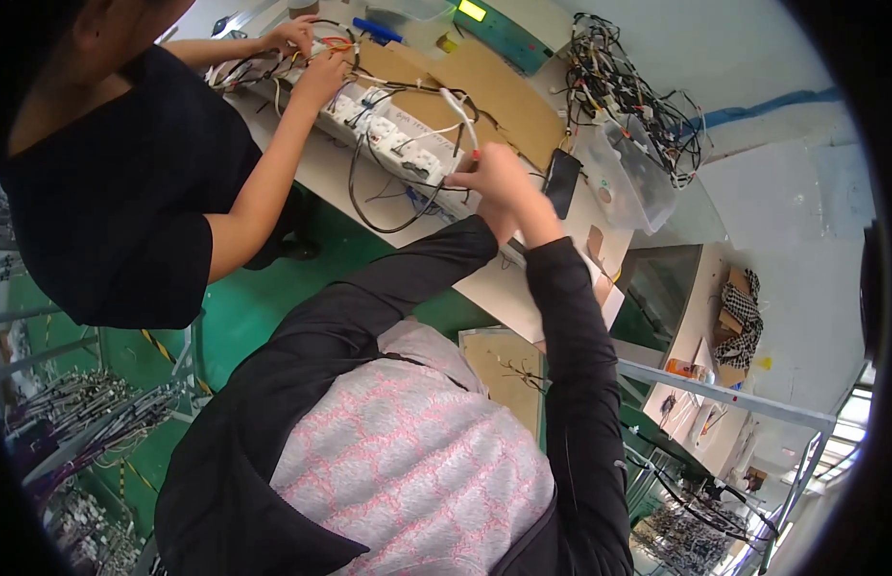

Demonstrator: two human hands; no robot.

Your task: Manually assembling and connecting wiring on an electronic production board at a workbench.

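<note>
My right hand is at the near right end of a row of white connector blocks. Its fingers are bent in a pinch, and what lies between them is too small to make out. A black cable loops off the table edge and runs up close to these fingertips. A white-sleeved cable stands just beyond them, near a small red spot. Below the right hand, my left hand is mostly covered by it, so its fingers are hidden.
At the left, a co-worker in black handles orange and black wires at the same table. Cardboard, a black phone-like slab, a clear plastic bin, a heap of cables and a green device lie beyond. Cable racks stand at lower left.
</note>
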